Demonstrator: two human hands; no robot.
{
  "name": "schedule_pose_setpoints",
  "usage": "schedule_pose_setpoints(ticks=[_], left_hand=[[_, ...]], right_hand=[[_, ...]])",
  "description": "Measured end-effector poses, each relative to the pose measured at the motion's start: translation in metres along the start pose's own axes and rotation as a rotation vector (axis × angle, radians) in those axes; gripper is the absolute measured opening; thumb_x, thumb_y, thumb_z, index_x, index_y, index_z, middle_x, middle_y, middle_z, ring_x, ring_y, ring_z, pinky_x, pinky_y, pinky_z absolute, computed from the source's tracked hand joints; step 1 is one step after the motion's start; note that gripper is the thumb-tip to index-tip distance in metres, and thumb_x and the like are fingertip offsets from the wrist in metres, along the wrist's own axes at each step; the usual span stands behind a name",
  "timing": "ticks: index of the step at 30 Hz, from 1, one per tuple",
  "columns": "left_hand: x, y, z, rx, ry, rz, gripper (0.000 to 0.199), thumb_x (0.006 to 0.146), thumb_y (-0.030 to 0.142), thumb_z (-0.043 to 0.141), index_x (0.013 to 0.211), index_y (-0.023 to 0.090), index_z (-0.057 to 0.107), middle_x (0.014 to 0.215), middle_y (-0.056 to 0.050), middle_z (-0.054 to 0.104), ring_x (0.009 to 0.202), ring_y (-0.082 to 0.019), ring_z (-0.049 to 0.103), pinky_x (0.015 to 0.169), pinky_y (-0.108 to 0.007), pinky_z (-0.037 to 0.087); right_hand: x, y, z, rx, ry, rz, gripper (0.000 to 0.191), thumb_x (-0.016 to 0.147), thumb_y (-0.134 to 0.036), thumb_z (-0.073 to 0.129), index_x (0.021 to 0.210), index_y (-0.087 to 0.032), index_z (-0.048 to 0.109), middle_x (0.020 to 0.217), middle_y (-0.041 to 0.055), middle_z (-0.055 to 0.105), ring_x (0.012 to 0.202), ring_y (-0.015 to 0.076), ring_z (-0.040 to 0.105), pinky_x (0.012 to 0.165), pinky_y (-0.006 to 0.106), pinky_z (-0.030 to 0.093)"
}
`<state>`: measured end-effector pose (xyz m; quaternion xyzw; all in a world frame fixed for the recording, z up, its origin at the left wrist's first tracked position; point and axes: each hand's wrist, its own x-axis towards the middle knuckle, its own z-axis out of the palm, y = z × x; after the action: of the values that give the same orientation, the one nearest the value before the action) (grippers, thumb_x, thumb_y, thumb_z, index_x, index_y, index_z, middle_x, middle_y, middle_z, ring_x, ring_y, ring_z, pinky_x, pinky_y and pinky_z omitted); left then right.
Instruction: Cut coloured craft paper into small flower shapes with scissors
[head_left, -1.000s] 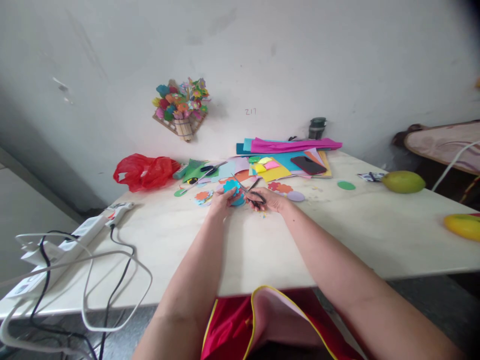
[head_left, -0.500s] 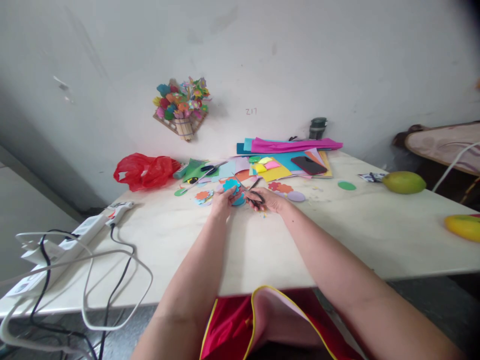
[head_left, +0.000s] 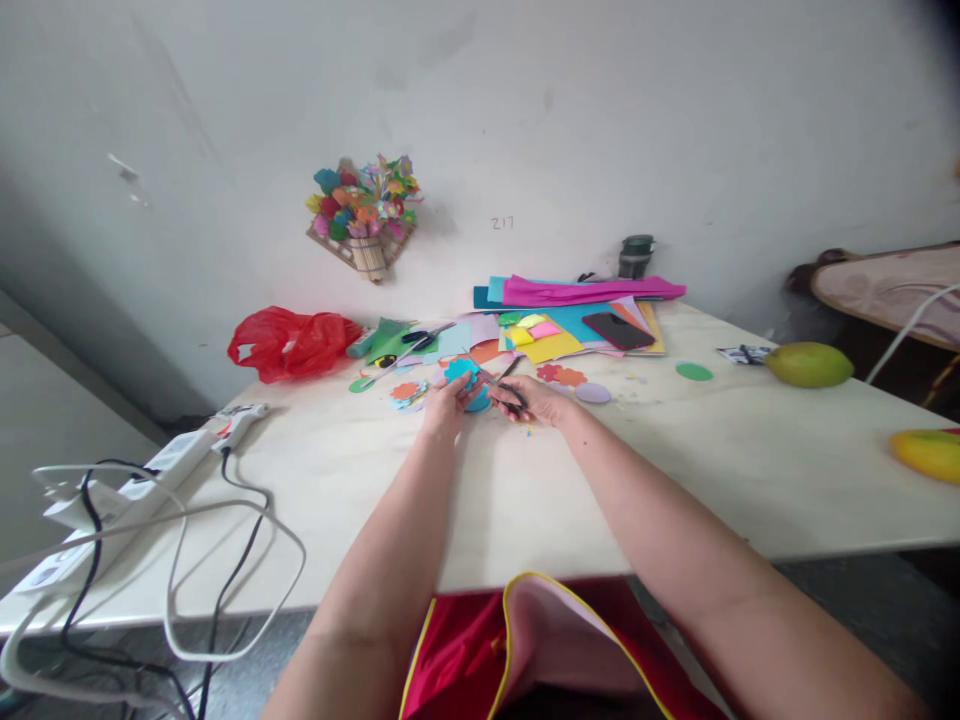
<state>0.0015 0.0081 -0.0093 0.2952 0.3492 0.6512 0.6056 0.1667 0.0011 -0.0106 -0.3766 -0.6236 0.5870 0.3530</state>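
Note:
Between its fingers, my left hand (head_left: 448,398) pinches a blue paper flower (head_left: 461,373) with a scalloped edge. A pair of black-handled scissors (head_left: 514,402) is in my right hand (head_left: 541,400), its blades at the right edge of the blue paper. Below the flower, another blue paper piece (head_left: 478,401) shows partly behind my fingers. To the left lies an orange paper flower (head_left: 406,391) on other cut pieces; to the right are red and orange paper flowers (head_left: 562,375) and a lilac paper circle (head_left: 592,393).
Coloured paper sheets (head_left: 555,345), a phone (head_left: 619,331) and dark-handled scissors (head_left: 420,340) lie at the back. A red plastic bag (head_left: 289,340) sits back left, a power strip (head_left: 127,500) with loose cables front left. A green mango (head_left: 808,365) stands right.
The scissor blades have shifted slightly and look closer together at the blue flower's edge. Both hands stay in nearly the same place.

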Motion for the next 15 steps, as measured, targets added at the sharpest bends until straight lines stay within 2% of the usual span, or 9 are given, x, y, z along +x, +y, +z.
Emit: schedule_pose_setpoints(ticks=[15], left_hand=[[0.0045, -0.0046, -0.0028, 0.011, -0.007, 0.020, 0.016, 0.064, 0.009, 0.077, 0.071, 0.015, 0.063, 0.070, -0.004, 0.069, 0.072, -0.019, 0.070, 0.077, -0.034, 0.057]], right_hand=[[-0.0004, 0.0000, 0.0009, -0.018, 0.015, 0.004, 0.035, 0.078, -0.044, 0.071, 0.071, -0.016, 0.053, 0.052, -0.0037, 0.055, 0.035, 0.0044, 0.046, 0.027, 0.014, 0.024]])
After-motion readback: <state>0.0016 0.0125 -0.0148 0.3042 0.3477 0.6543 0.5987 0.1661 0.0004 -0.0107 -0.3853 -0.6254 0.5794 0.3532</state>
